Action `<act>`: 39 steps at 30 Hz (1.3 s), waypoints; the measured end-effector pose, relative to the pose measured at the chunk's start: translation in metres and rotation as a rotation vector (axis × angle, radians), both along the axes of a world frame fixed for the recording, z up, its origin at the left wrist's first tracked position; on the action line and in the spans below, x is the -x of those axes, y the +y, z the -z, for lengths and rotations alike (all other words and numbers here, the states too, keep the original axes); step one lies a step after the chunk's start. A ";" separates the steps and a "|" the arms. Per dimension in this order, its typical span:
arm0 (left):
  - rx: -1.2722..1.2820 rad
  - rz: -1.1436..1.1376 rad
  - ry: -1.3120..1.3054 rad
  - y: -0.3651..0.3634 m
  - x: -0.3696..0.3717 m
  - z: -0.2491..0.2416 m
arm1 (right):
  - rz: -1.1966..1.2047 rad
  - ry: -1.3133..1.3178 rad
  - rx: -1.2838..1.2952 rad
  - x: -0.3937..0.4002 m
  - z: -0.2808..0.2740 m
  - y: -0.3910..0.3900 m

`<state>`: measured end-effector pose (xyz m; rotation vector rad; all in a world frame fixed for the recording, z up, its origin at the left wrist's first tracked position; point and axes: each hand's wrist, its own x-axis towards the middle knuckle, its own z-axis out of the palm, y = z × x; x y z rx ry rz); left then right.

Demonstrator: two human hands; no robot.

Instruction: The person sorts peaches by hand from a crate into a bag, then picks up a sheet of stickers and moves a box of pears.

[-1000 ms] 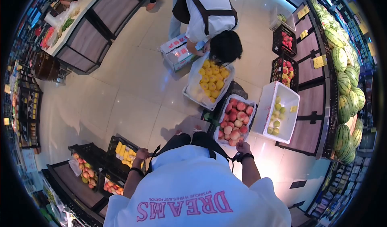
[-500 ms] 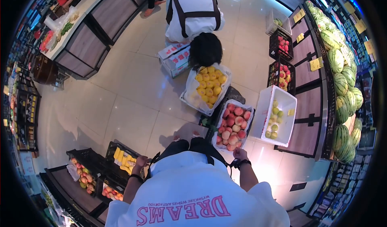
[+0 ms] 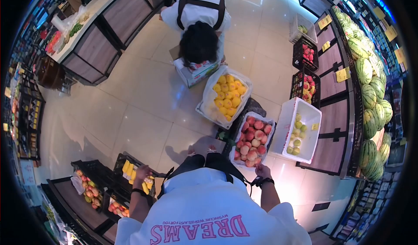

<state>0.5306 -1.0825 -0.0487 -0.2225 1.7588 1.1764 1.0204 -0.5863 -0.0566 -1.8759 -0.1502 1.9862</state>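
My left hand (image 3: 143, 172) hangs over the edge of a black crate of yellow produce (image 3: 129, 168); its fingers are too small to make out. My right hand (image 3: 263, 171) is beside the near end of a white-lined crate of pink peaches (image 3: 251, 141), its fingers curled, and what they hold, if anything, is hidden. Beyond the peaches stands a white crate of yellow fruit (image 3: 227, 92). Another person in a white top (image 3: 201, 3) bends over a white printed box (image 3: 190, 76) left of that crate.
A white foam box (image 3: 310, 134) with green fruit stands right of the peaches. Black crates of red fruit (image 3: 306, 55) and a stand of watermelons (image 3: 369, 96) line the right. A counter (image 3: 93, 49) is at upper left, crates of apples (image 3: 92, 193) at lower left.
My left hand has moved inward over the yellow produce. The other person has shifted left, with the head now over the white box, whose flap stands out.
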 end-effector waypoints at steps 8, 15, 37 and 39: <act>-0.085 -0.558 0.321 -0.030 0.072 -0.145 | 0.051 -0.008 -0.090 -0.109 -0.068 0.012; -0.940 -0.910 0.427 -0.051 0.123 -0.263 | 0.271 -0.460 -0.103 -0.231 -0.127 0.014; -0.342 1.657 1.074 0.355 0.197 -0.155 | -0.531 -0.363 -0.253 0.211 -0.168 -0.097; -0.384 1.736 1.160 0.354 0.193 -0.129 | -0.554 -0.333 -0.300 0.231 -0.165 -0.102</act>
